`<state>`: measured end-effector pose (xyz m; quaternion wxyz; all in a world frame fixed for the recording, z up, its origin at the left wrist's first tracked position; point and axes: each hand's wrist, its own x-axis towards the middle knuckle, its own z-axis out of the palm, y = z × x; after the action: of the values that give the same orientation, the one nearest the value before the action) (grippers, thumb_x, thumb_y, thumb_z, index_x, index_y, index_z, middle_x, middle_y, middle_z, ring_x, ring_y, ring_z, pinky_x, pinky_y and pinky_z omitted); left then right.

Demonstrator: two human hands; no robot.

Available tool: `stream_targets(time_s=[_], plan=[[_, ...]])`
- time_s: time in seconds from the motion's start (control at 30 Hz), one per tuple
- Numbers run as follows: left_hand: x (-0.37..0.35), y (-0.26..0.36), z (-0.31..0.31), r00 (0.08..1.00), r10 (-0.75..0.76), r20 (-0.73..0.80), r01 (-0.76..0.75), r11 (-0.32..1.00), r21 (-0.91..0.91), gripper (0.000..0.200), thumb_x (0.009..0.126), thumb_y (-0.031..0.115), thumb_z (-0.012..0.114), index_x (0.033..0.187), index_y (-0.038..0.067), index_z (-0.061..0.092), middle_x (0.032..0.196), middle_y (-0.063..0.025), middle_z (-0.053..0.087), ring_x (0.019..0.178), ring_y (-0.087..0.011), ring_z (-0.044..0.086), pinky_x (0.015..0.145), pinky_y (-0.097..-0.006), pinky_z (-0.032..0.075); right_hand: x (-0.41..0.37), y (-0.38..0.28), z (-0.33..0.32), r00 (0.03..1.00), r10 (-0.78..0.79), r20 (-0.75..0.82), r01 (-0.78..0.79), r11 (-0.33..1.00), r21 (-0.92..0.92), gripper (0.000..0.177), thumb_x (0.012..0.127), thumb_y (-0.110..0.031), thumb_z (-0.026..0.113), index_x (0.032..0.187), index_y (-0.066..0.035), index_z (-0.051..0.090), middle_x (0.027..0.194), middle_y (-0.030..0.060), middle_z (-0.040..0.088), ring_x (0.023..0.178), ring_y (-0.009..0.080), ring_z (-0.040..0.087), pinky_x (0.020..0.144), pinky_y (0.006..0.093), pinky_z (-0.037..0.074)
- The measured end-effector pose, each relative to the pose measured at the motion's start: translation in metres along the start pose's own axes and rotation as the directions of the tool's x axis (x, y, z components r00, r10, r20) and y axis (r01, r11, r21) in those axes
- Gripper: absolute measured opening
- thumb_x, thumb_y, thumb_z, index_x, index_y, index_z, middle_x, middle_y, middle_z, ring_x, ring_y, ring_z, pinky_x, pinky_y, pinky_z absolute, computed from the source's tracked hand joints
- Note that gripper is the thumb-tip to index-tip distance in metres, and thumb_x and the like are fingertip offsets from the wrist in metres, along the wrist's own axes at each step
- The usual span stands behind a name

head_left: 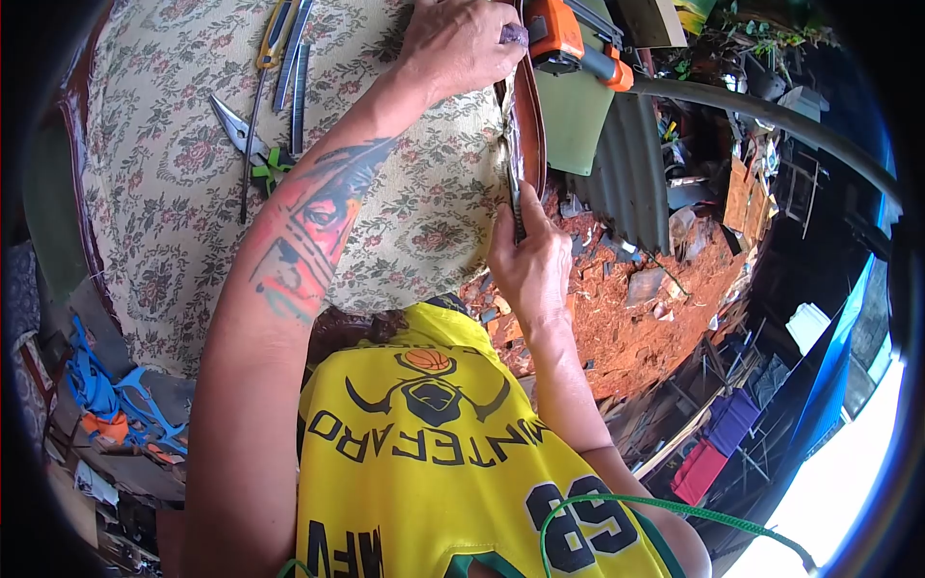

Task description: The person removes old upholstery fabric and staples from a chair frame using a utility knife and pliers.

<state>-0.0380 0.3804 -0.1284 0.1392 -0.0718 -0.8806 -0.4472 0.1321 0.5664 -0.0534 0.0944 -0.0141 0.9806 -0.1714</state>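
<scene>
A floral upholstery fabric (424, 193) covers a broad padded piece in front of me, with a reddish-brown trim (538, 125) along its right edge. My left hand (464, 46), partly cut off by the top of the view, is closed on the fabric's edge beside the trim. Lower on that same edge, my right hand (533, 258) is closed around a thin dark bar-like tool (518, 207), its index finger stretched along it. The tool's tip lies against the seam; its exact kind is hard to make out.
On the fabric lie snips (231, 125), a yellow cutter knife (275, 34) and metal strips (292, 58). An orange-and-black power tool (557, 39) with a hose (771, 116) sits beyond the right edge. Reddish debris-covered ground (617, 337) and blue straps (96, 385) are around.
</scene>
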Motion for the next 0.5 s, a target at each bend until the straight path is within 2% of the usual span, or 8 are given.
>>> stream_targets(time_s=[0.17, 0.23, 0.27, 0.33, 0.37, 0.4, 0.47, 0.5], plan=[[0.000, 0.002, -0.002, 0.999, 0.004, -0.038, -0.004, 1.000, 0.011, 0.021, 0.091, 0.028, 0.078, 0.092, 0.007, 0.080, 0.083, -0.0134, 0.076, 0.084, -0.0322, 0.070, 0.089, -0.0473, 0.045, -0.009, 0.000, -0.005, 0.998, 0.054, 0.037, -0.054, 0.999, 0.001, 0.035, 0.100, -0.019, 0.067, 0.131, -0.003, 0.069, 0.082, 0.0264, 0.074, 0.072, 0.0461, 0.074, 0.064, 0.0541, 0.057], [0.001, 0.006, -0.010, 0.992, -0.061, 0.107, 0.060, 0.998, 0.017, 0.018, 0.092, 0.023, 0.075, 0.101, 0.007, 0.078, 0.100, -0.0133, 0.077, 0.098, -0.0311, 0.069, 0.090, -0.0480, 0.043, -0.010, 0.003, -0.003, 0.999, 0.038, 0.024, -0.038, 0.999, -0.002, 0.035, 0.100, -0.019, 0.067, 0.131, -0.003, 0.069, 0.082, 0.0262, 0.074, 0.073, 0.0459, 0.074, 0.064, 0.0537, 0.057], [0.000, 0.007, -0.010, 0.993, -0.060, 0.105, 0.058, 0.998, 0.019, 0.018, 0.092, 0.023, 0.075, 0.101, 0.007, 0.078, 0.100, -0.0133, 0.077, 0.098, -0.0311, 0.069, 0.090, -0.0480, 0.043, -0.009, 0.004, -0.002, 1.000, 0.019, 0.012, -0.019, 1.000, -0.006, 0.035, 0.100, -0.020, 0.067, 0.131, -0.003, 0.069, 0.082, 0.0259, 0.074, 0.073, 0.0457, 0.074, 0.064, 0.0533, 0.057], [-0.007, 0.011, -0.004, 0.999, 0.021, 0.043, -0.028, 0.983, 0.184, 0.019, 0.093, 0.014, 0.070, 0.110, 0.007, 0.074, 0.134, -0.0169, 0.067, 0.121, -0.0330, 0.061, 0.101, -0.0547, 0.041, -0.008, 0.003, -0.004, 1.000, 0.012, 0.013, -0.012, 1.000, -0.006, 0.036, 0.100, -0.019, 0.067, 0.132, -0.003, 0.069, 0.082, 0.0260, 0.074, 0.073, 0.0455, 0.074, 0.065, 0.0531, 0.058], [-0.014, 0.018, 0.000, 0.964, 0.211, -0.161, -0.147, 0.930, 0.338, 0.025, 0.092, 0.007, 0.067, 0.117, 0.007, 0.071, 0.157, -0.0174, 0.047, 0.138, -0.0364, 0.049, 0.114, -0.0638, 0.033, -0.008, 0.004, -0.006, 1.000, 0.004, 0.017, -0.004, 1.000, -0.010, 0.037, 0.100, -0.019, 0.068, 0.133, -0.003, 0.069, 0.083, 0.0260, 0.074, 0.074, 0.0452, 0.074, 0.065, 0.0528, 0.058], [-0.022, 0.020, -0.002, 0.959, 0.274, -0.075, -0.196, 0.828, 0.526, 0.027, 0.092, 0.008, 0.066, 0.118, 0.008, 0.071, 0.161, -0.0185, 0.042, 0.141, -0.0394, 0.046, 0.120, -0.0684, 0.026, -0.008, 0.005, -0.005, 1.000, 0.008, 0.015, -0.007, 1.000, -0.010, 0.037, 0.100, -0.019, 0.068, 0.133, -0.003, 0.069, 0.083, 0.0260, 0.074, 0.074, 0.0452, 0.074, 0.065, 0.0528, 0.058], [-0.035, 0.017, -0.006, 0.870, 0.487, 0.073, -0.490, 0.841, 0.228, 0.029, 0.093, 0.010, 0.068, 0.121, 0.013, 0.072, 0.158, -0.0152, 0.048, 0.141, -0.0372, 0.048, 0.117, -0.0684, 0.029, -0.008, 0.009, -0.004, 1.000, 0.019, 0.022, -0.019, 1.000, 0.003, 0.039, 0.100, -0.019, 0.068, 0.135, -0.003, 0.068, 0.082, 0.0263, 0.074, 0.073, 0.0444, 0.074, 0.066, 0.0526, 0.058], [-0.037, 0.012, -0.007, 0.869, 0.489, 0.076, -0.493, 0.842, 0.220, 0.029, 0.093, 0.010, 0.068, 0.121, 0.013, 0.072, 0.158, -0.0152, 0.048, 0.141, -0.0372, 0.048, 0.117, -0.0684, 0.029, -0.009, 0.009, -0.004, 0.999, 0.027, 0.022, -0.027, 1.000, 0.001, 0.039, 0.100, -0.019, 0.068, 0.135, -0.003, 0.068, 0.082, 0.0263, 0.074, 0.073, 0.0444, 0.074, 0.066, 0.0526, 0.058]])
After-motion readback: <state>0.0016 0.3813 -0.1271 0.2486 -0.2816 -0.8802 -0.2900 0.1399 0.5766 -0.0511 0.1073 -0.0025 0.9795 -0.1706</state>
